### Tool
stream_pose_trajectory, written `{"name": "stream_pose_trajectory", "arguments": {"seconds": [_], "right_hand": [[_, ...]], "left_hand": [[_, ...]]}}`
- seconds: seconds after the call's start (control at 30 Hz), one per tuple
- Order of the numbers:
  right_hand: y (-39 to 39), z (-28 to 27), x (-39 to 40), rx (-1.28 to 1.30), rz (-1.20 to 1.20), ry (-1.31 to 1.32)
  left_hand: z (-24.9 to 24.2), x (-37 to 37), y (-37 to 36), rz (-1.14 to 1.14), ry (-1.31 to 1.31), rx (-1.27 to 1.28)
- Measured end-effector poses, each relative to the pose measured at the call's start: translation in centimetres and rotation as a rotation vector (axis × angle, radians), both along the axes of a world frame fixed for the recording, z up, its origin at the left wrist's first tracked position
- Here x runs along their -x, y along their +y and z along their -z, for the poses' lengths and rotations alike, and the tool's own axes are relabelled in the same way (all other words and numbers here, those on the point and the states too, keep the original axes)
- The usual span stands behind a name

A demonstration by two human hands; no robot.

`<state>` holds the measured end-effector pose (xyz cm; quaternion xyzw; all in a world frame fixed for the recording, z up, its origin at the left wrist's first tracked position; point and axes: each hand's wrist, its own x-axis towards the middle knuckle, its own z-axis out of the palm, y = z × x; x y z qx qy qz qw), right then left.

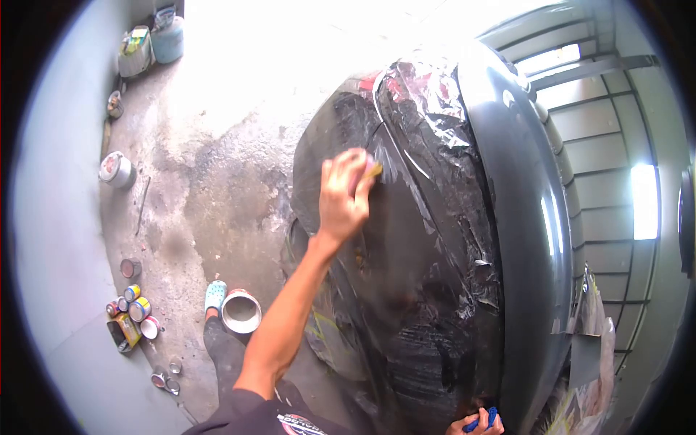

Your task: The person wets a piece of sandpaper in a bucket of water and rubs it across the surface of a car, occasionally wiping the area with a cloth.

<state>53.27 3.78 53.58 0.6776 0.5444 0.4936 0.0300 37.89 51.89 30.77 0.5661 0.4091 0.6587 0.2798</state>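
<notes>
Just above the middle of the view, the left hand (344,190) grips a small yellow-edged pad (374,171), blurred, with its fingers bent over it, against or just above the matte dark panel (395,254) of a car; contact is hard to tell. The panel spreads from the centre towards 5 o'clock, where the right hand (475,423) is closed around a bunched blue cloth (491,418) at the lower edge. Wrinkled black film (464,210) borders the panel at 3 o'clock, with glossy grey bodywork (529,225) beyond. A bucket (240,292) stands at 7 o'clock, a light-blue clog (215,296) just beside it at its 10 o'clock
</notes>
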Motion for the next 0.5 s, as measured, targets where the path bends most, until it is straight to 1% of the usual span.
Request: {"name": "stream_pose_trajectory", "arguments": {"seconds": [0.07,0.1,0.2,0.23,0.3,0.37,0.4,0.5], "right_hand": [[0.0,0.2,0.1,-0.007,-0.002,-0.012],[0.0,0.1,0.3,-0.002,0.002,-0.008],[0.6,0.0,0.2,-0.016,-0.009,-0.006],[0.6,0.0,0.1,-0.023,-0.013,-0.010],[0.5,0.2,0.3,-0.026,-0.011,-0.010],[0.6,0.1,0.4,-0.014,-0.011,-0.005],[0.4,0.1,0.5,-0.017,-0.003,-0.006],[0.6,0.2,0.5,-0.029,0.003,-0.003]], "left_hand": [[-1.6,0.1,1.9,0.014,0.002,0.079],[-1.2,0.1,1.1,0.012,-0.008,0.073],[0.7,0.4,-4.0,0.025,-0.021,0.066],[0.4,0.5,-5.5,0.043,-0.040,0.123],[0.1,0.4,-2.6,0.035,-0.018,0.048],[-1.0,0.4,2.3,0.010,0.037,-0.032],[-1.8,-0.1,3.6,0.021,-0.013,0.039],[-1.0,0.2,0.9,0.018,0.004,0.047]]}}
